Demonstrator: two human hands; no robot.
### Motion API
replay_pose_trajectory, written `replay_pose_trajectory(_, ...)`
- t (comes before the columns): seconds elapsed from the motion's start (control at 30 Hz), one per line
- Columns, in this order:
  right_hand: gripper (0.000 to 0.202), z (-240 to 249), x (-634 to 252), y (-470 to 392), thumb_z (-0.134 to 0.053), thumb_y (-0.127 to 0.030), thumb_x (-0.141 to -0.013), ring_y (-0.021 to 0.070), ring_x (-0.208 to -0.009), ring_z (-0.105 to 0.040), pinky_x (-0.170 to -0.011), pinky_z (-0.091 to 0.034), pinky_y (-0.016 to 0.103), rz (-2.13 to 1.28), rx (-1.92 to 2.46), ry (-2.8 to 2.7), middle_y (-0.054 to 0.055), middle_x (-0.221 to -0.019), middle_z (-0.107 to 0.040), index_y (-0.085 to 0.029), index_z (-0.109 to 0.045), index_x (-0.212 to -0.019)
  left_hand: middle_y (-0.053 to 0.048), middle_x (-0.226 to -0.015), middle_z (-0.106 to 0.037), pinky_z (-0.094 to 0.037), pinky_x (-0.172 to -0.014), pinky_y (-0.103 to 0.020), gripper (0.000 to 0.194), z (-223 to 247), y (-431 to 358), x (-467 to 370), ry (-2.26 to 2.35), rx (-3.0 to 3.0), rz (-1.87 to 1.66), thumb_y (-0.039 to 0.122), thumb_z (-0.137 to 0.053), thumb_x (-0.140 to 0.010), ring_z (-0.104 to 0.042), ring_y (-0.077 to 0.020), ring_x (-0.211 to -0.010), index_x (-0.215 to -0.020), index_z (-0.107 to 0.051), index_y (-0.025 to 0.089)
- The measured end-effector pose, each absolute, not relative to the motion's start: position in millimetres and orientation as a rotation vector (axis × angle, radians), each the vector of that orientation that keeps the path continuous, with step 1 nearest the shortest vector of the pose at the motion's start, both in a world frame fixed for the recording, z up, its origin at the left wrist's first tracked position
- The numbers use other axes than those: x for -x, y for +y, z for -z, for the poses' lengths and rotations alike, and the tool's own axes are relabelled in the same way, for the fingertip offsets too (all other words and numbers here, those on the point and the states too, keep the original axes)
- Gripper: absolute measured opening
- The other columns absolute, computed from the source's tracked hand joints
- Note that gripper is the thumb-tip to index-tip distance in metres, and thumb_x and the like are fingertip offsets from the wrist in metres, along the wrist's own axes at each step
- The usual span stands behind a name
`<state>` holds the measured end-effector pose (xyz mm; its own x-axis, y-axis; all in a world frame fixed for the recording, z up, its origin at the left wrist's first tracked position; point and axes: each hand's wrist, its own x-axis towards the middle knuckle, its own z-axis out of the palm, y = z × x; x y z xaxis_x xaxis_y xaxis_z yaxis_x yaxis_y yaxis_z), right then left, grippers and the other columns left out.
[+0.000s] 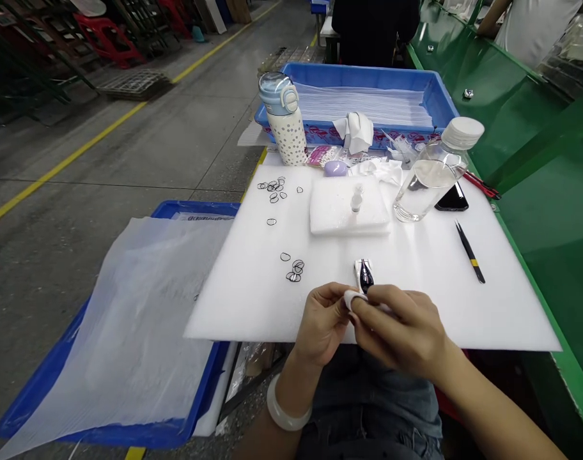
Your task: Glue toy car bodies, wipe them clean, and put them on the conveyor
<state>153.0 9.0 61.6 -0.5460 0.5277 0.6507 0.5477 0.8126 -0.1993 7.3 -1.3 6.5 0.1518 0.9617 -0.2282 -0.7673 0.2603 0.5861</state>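
Note:
Above the near edge of a white foam sheet, my two hands meet with fingertips pinched together. A small white piece that looks like cloth or tissue is between the fingers of my right hand. My left hand is closed against it; what its fingertips grip is hidden. Just beyond my fingers is a small glossy black object with a white edge, partly covered by my hand. Thin black rings lie to the left, with another loose group of rings farther back.
A foam block holds a small clear piece. Around it stand a water bottle, a dotted flask, a phone and tweezers. Blue trays sit behind and lower left; a green panel borders the right.

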Motion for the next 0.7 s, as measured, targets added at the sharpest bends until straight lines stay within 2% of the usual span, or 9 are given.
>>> replay_pose_trajectory(0.17, 0.007, -73, -174, 6, -0.06, -0.015, -0.092, 0.0096, -0.056, -0.054, -0.047, -0.042, 0.026, 0.132, 0.878, -2.287, 0.002, -0.075, -0.061, -0.016, -0.067, -0.093, -0.002, -0.068, -0.074, -0.058, -0.063, -0.013, 0.028, -7, 1, -7, 0.645, -0.373, -1.275, 0.031, -0.098, -0.054, -0.069, -0.0092, -0.061, -0.069, -0.077, 0.02)
replay_pose_trajectory(0.27, 0.012, -74, -179, 8, -0.065, -0.013, -0.089, 0.0091, -0.058, -0.055, -0.05, -0.044, 0.024, 0.159, 0.938, -2.176, 0.002, -0.078, -0.062, -0.018, -0.068, -0.099, -0.002, -0.068, -0.074, -0.059, -0.063, -0.015, 0.028, -7, 2, -7, 0.66, -0.377, -1.275, 0.029, -0.099, -0.052, -0.069, -0.0103, -0.06, -0.068, -0.077, 0.02)
replay_pose_trajectory(0.43, 0.017, -64, -159, 7, -0.053, -0.018, -0.097, 0.009, -0.057, -0.055, -0.048, -0.045, 0.023, 0.027, 0.858, -2.216, 0.003, -0.076, -0.063, -0.015, -0.07, -0.099, 0.002, -0.061, -0.071, -0.055, -0.06, -0.011, 0.027, -8, 0, -8, 0.67, -0.405, -1.286, 0.029, -0.099, -0.053, -0.065, -0.0065, -0.056, -0.068, -0.077, 0.022)
replay_pose_trajectory(0.53, 0.02, -64, -160, 3, -0.051, -0.017, -0.097, 0.0109, -0.06, -0.058, -0.05, -0.046, 0.025, -0.044, 0.804, -2.308, 0.005, -0.077, -0.063, -0.012, -0.07, -0.096, 0.0, -0.063, -0.072, -0.056, -0.062, -0.014, 0.026, -9, 0, -9, 0.687, -0.435, -1.302, 0.032, -0.097, -0.057, -0.066, -0.0078, -0.057, -0.069, -0.077, 0.021)
replay_pose_trajectory(0.7, 0.011, -70, -188, 8, -0.064, -0.016, -0.091, 0.0087, -0.057, -0.055, -0.05, -0.044, 0.024, -0.055, 0.987, -2.121, 0.004, -0.084, -0.066, -0.02, -0.072, -0.098, -0.004, -0.072, -0.076, -0.059, -0.063, -0.019, 0.024, -10, -1, -7, 0.71, -0.513, -1.323, 0.035, -0.095, -0.061, -0.07, -0.0131, -0.064, -0.074, -0.08, 0.022)
